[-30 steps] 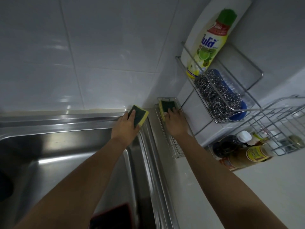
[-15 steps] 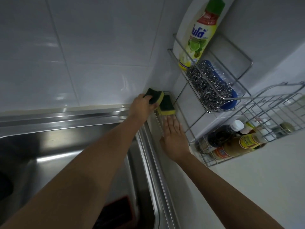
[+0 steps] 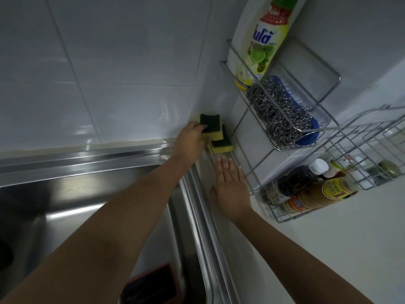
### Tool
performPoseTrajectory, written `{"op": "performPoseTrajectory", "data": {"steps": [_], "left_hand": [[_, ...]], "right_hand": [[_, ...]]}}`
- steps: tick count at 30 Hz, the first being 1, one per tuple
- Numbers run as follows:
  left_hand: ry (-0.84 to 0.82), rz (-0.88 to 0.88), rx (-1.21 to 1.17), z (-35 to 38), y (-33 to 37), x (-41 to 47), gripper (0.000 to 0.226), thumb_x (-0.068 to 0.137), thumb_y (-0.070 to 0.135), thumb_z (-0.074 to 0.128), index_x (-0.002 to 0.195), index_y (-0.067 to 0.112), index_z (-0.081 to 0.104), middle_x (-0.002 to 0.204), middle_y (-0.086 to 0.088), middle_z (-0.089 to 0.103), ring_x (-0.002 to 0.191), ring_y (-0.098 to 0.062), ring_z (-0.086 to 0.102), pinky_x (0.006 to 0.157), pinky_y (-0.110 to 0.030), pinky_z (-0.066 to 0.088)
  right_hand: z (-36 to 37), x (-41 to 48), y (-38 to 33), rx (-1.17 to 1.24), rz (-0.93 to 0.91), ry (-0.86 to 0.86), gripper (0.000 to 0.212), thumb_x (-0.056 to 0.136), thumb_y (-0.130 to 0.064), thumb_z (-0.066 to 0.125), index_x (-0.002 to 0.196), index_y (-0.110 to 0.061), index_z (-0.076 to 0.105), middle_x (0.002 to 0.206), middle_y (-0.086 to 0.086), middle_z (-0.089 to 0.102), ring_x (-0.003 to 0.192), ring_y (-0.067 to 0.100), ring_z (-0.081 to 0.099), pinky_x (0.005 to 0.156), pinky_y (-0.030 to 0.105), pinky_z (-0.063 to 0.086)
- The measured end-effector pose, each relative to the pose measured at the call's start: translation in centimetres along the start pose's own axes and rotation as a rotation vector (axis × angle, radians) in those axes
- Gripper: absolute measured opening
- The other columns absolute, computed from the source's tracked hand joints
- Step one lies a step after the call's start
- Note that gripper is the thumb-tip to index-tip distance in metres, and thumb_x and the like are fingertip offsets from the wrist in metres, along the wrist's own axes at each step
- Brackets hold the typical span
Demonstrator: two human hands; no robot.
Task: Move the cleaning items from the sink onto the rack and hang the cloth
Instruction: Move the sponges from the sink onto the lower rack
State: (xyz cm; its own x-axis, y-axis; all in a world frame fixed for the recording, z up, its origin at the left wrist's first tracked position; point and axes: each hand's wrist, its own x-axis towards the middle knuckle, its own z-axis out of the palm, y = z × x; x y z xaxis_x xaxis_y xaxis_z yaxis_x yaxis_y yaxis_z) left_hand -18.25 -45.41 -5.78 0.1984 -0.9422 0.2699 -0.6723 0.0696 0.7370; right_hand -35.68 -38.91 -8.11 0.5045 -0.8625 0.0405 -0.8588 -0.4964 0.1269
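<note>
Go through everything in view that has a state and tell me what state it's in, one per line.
left hand: gripping the upper sponge
upper sponge: held, over the lower sponge
lower sponge: resting on the low rack, released
right hand: open, flat, empty
low rack: holds one sponge
detergent bottle: upright in the wall shelf, cap out of frame
steel scourer: lying in the wall shelf
sink: no water running in view

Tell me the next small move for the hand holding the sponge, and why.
Probably lower the held sponge a little and let go. The left hand grips it right above the low wire tray, partly over the other sponge already lying there. The right hand is flat, open and empty nearby, so nothing blocks the release.
</note>
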Motion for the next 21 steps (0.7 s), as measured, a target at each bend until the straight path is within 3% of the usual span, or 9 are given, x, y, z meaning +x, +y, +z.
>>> {"op": "performPoseTrajectory", "data": {"steps": [6,15,21], "left_hand": [[0.029,0.002,0.031,2.4,1.6,1.0,0.04,0.086,0.023,0.064,0.122,0.006,0.06,0.123,-0.015,0.053,0.107,-0.031,0.058,0.086,-0.039,0.053],[0.017,0.021,0.154,4.2,1.4,1.3,0.039,0.082,0.025,0.068,0.113,0.003,0.064,0.117,-0.018,0.058,0.104,-0.034,0.058,0.08,-0.039,0.05],[0.009,0.074,0.173,3.7,1.3,1.1,0.046,0.081,0.028,0.069,0.12,0.004,0.063,0.118,-0.02,0.06,0.104,-0.036,0.06,0.08,-0.039,0.051]], "right_hand": [[0.4,-0.1,-0.2,-0.059,0.032,0.077,0.08,0.082,-0.032,0.06,0.148,-0.001,0.028,0.153,0.018,0.035,0.142,0.032,0.036,0.115,0.049,0.02],[0.7,-0.1,-0.2,-0.094,0.052,0.127,0.081,0.077,-0.031,0.067,0.145,-0.001,0.036,0.15,0.019,0.041,0.138,0.032,0.041,0.112,0.051,0.025],[0.9,-0.5,-0.2,-0.111,0.051,0.129,0.081,0.077,-0.031,0.066,0.146,-0.001,0.035,0.15,0.019,0.041,0.139,0.032,0.04,0.113,0.053,0.025]]}}
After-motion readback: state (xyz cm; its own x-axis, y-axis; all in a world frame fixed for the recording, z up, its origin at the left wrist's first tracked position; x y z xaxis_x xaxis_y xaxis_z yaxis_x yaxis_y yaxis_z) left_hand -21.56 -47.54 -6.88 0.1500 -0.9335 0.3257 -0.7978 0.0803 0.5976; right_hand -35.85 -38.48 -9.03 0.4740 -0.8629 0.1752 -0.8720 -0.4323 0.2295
